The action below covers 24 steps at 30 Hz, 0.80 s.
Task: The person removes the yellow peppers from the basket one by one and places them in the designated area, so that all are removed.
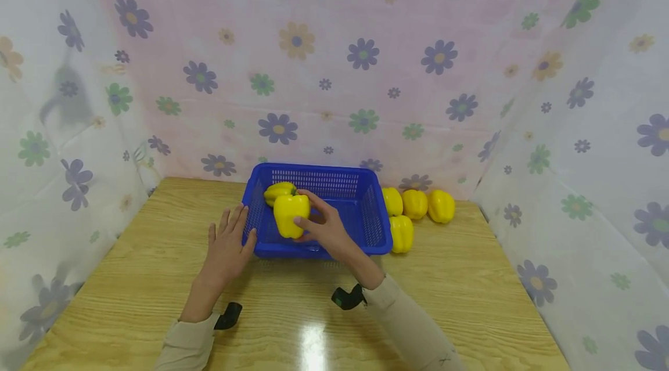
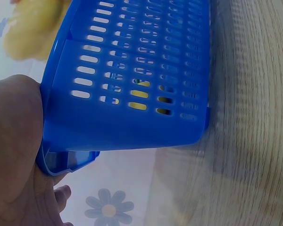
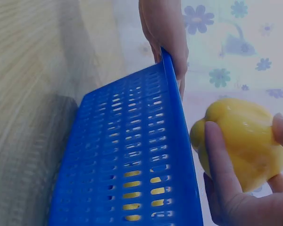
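My right hand (image 1: 330, 230) grips a yellow bell pepper (image 1: 290, 215) between thumb and fingers, above the left part of a blue plastic basket (image 1: 313, 253). The right wrist view shows this pepper (image 3: 245, 136) higher than the basket rim, its lobed end toward the basket. Another yellow bell pepper (image 1: 279, 190) lies inside at the basket's left end, partly hidden by the held one. With fingers stretched out, my left hand (image 1: 228, 246) rests on the left rim; in the left wrist view the hand (image 2: 14, 141) touches the rim at a corner.
Several more yellow bell peppers (image 1: 415, 204) stand on the wooden table (image 1: 449, 290) against the basket's right side and just beyond. Flower-patterned cloth (image 1: 324, 98) encloses the back and both sides of the table.
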Each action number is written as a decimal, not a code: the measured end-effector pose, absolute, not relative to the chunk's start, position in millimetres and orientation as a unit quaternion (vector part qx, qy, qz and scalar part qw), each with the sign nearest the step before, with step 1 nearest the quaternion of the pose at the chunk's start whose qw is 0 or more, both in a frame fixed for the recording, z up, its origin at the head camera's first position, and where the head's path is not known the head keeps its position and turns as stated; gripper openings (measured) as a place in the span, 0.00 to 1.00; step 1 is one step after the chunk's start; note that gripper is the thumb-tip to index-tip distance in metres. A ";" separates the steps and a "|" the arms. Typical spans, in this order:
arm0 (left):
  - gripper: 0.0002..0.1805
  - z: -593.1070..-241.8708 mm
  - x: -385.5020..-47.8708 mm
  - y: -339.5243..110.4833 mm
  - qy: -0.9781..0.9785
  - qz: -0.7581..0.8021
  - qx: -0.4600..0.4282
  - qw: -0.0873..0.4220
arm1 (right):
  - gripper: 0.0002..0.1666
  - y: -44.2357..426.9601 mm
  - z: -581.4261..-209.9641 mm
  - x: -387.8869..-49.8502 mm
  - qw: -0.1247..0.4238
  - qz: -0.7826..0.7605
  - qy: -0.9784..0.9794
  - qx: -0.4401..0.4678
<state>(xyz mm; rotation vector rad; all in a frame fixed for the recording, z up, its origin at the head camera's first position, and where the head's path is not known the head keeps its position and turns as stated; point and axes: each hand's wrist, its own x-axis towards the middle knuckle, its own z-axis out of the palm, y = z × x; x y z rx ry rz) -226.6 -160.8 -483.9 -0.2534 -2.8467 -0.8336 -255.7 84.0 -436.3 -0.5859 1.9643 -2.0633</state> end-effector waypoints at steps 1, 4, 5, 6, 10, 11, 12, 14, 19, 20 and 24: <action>0.35 -484.1 -226.6 -160.7 -0.953 -0.279 -0.085 0.082 | 0.39 85.7 -437.2 -253.7 0.114 -0.706 0.669 -0.200; 0.35 -484.7 -226.4 -160.6 -0.952 -0.283 -0.086 0.081 | 0.39 91.0 -441.3 -248.6 0.107 -0.709 0.667 -0.204; 0.35 -485.1 -226.3 -160.7 -0.952 -0.283 -0.086 0.080 | 0.38 92.7 -442.5 -246.5 0.105 -0.710 0.666 -0.204; 0.35 -485.4 -226.2 -160.8 -0.952 -0.282 -0.086 0.080 | 0.38 94.3 -443.6 -244.6 0.103 -0.710 0.666 -0.206; 0.35 -486.4 -225.4 -161.2 -0.952 -0.284 -0.086 0.079 | 0.38 100.4 -447.7 -237.5 0.092 -0.712 0.663 -0.213; 0.35 -486.3 -225.3 -161.2 -0.952 -0.284 -0.086 0.079 | 0.38 101.8 -448.7 -235.9 0.089 -0.713 0.662 -0.213; 0.35 -486.3 -225.2 -161.3 -0.951 -0.285 -0.086 0.079 | 0.38 103.3 -450.0 -234.7 0.086 -0.715 0.661 -0.211; 0.35 -485.9 -225.2 -161.4 -0.950 -0.288 -0.088 0.080 | 0.39 106.3 -452.8 -232.3 0.080 -0.723 0.655 -0.203; 0.35 -484.7 -225.3 -161.7 -0.950 -0.287 -0.090 0.080 | 0.38 114.2 -460.1 -227.5 0.056 -0.758 0.629 -0.167; 0.35 -484.4 -225.4 -161.7 -0.950 -0.286 -0.091 0.080 | 0.38 116.2 -461.4 -227.0 0.050 -0.763 0.623 -0.162; 0.36 -483.5 -225.6 -161.3 -0.949 -0.288 -0.093 0.081 | 0.38 125.8 -465.5 -223.5 0.032 -0.780 0.607 -0.152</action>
